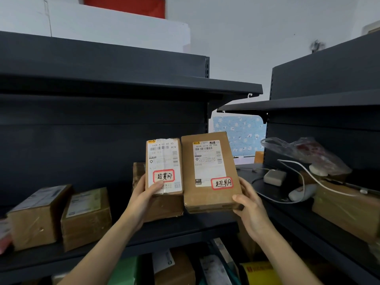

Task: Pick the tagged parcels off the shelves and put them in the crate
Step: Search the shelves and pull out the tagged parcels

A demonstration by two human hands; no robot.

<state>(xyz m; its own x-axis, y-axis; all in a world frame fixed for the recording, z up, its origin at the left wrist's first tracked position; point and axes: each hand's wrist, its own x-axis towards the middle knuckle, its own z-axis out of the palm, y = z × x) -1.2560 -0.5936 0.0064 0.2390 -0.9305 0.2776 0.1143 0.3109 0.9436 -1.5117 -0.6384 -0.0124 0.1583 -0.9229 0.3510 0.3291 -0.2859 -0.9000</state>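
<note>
Left hand point(144, 200) grips the narrow tagged parcel point(164, 167) and right hand point(251, 208) grips the wider tagged parcel point(209, 171), side by side before the middle shelf point(185, 229); press thumbs firmly on the label faces and carry both level to the crate, which is out of view.

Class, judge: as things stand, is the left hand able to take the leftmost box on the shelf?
Probably not: the left hand already grips a tagged parcel, though nothing stands before the leftmost box.

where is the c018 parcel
Mid-frame in the head view: the right hand grips the C018 parcel, just right of the smaller tagged parcel in the left hand.
</note>
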